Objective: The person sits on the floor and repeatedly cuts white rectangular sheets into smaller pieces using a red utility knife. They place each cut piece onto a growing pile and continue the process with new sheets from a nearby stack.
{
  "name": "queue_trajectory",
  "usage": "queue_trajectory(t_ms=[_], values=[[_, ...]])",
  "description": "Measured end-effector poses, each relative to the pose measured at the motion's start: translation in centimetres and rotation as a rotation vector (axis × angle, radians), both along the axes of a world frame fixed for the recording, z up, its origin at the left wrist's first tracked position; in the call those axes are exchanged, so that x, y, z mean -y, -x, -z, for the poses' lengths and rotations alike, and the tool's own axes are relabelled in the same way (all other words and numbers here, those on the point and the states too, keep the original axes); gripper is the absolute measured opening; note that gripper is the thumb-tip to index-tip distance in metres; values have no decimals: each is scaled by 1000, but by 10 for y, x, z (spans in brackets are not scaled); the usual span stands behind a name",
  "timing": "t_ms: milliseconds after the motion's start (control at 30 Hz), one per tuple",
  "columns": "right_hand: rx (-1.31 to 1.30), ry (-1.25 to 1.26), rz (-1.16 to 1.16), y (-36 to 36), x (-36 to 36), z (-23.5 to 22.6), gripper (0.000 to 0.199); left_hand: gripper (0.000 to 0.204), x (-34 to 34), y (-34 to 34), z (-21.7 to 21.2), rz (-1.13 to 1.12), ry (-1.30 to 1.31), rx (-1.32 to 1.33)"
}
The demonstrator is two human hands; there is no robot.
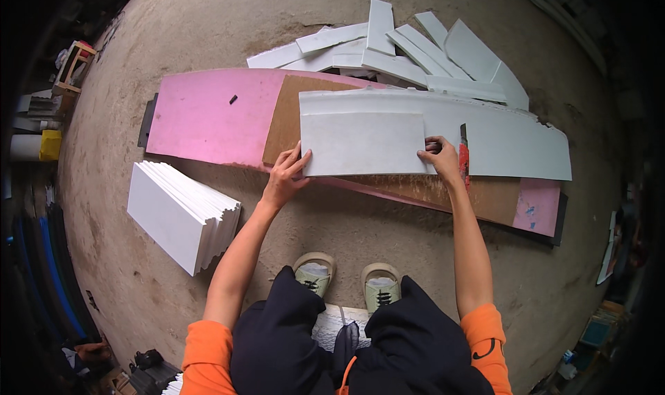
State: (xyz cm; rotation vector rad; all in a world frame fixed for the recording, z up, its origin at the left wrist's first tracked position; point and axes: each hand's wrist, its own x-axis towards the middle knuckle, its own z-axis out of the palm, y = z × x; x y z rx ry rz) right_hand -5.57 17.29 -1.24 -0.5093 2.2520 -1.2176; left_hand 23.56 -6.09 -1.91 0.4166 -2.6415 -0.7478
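Observation:
A flat white rectangular panel [362, 144] lies over a longer white sheet [516, 142], their lower edges nearly lined up. At its lower left corner is my left hand [284, 177], thumb on the face and fingers at the edge. My right hand [442, 157] grips the panel's right edge between thumb and bent fingers. Just right of that hand, a red utility knife [464, 158] rests on the sheet with its dark blade pointing away from me. Beneath the sheet are a brown board [278, 121] and a pink board [208, 114].
Left of my feet stands a leaning stack of white panels [173, 218]. White offcuts [409, 56] lie heaped beyond the boards. A small black piece [233, 99] sits on the pink board. Clutter, including a yellow-ended roll [48, 146], lines the left side of the concrete floor.

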Motion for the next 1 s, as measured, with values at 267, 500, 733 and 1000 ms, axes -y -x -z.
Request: queue_trajectory(t_ms=[267,500,733,1000], values=[[-96,-175,19,6,9,3,42,68,-11,3,-6,14,135,118],[-93,-153,4,8,15,5,41,94,-26,59,-17,237,447,500],[-85,-28,27,5,8,12,38,95,-111,172,-32,309,367,346],[-723,-242,106,-6,-32,-22,33,89,-114,176,-13,330,315,291]])
